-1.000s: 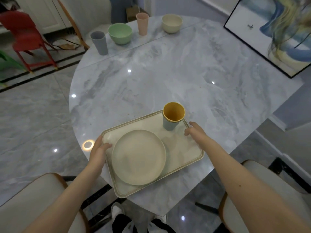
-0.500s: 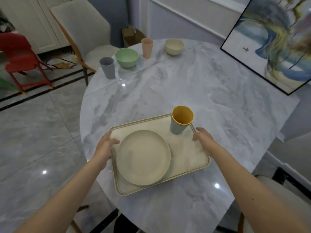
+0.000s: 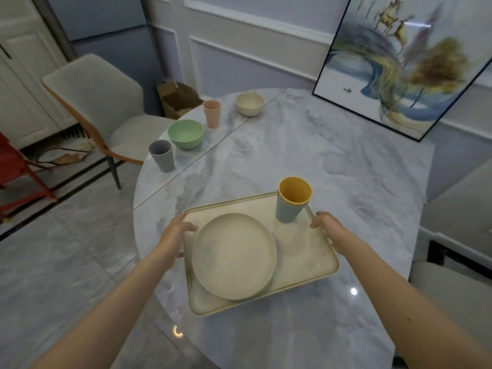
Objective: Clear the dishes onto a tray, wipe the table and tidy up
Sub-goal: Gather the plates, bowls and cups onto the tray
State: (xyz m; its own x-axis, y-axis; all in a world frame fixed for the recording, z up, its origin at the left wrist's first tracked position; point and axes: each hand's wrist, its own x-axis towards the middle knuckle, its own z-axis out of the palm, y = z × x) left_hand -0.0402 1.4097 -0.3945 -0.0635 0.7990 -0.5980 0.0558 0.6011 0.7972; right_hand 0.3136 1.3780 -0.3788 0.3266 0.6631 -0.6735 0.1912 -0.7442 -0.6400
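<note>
A cream tray (image 3: 316,265) is over the near part of the marble table (image 3: 306,155). My left hand (image 3: 175,231) grips its left rim and my right hand (image 3: 323,222) grips its right rim. On the tray lies a cream plate (image 3: 233,255), and at the far right corner stands a yellow cup nested in a grey-blue cup (image 3: 292,199). Along the table's far left edge stand a grey cup (image 3: 162,159), a green bowl (image 3: 185,134), a pink cup (image 3: 212,113) and a cream bowl (image 3: 249,103).
A framed painting (image 3: 399,65) leans against the wall on the table's far right. A grey chair (image 3: 98,107) stands beyond the table's left side, a red chair (image 3: 16,171) further left, a cardboard box (image 3: 178,98) on the floor behind. Another chair (image 3: 452,286) is at my right.
The tray with both hands on its rims has shifted further onto the table, away from the near edge. The view has tilted up, showing the wall and the chair.
</note>
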